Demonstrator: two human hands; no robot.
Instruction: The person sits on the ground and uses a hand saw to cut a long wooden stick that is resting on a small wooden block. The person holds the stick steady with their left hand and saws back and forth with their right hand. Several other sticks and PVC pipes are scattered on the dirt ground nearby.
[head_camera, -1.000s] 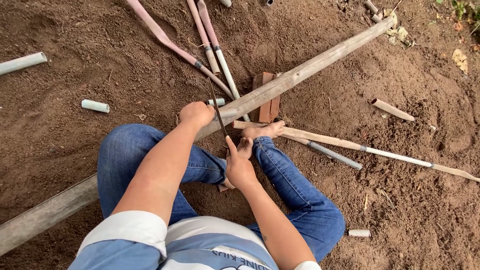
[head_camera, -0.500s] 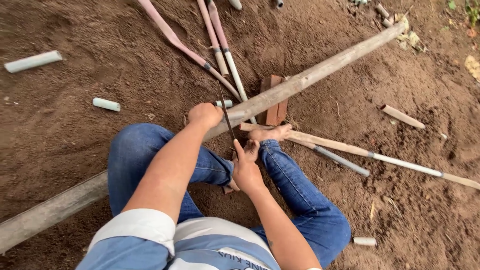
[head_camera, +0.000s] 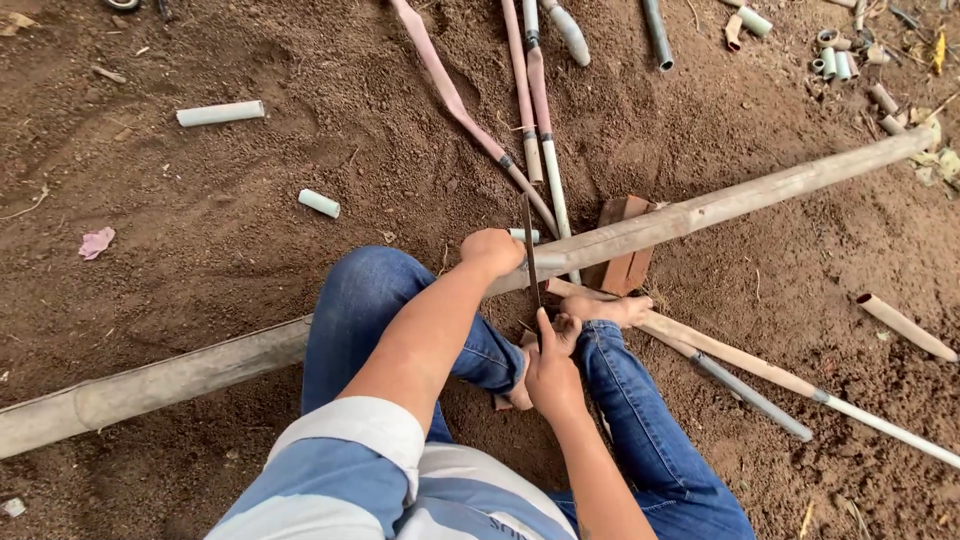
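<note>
Between left grip (head_camera: 492, 250) and right grip (head_camera: 552, 372), blade (head_camera: 529, 250) crosses pole (head_camera: 700, 211).

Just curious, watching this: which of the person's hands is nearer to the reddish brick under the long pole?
The right hand looks slightly nearer, just below-left of the brick, gripping the saw blade. The left hand rests on the pole, farther left.

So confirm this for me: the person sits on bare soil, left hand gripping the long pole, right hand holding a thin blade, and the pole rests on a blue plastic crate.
Not quite. The head view shows the long pole resting on a reddish-brown brick, not a blue plastic crate. The rest holds: bare soil, left hand gripping the pole, right hand holding the thin blade.
</note>
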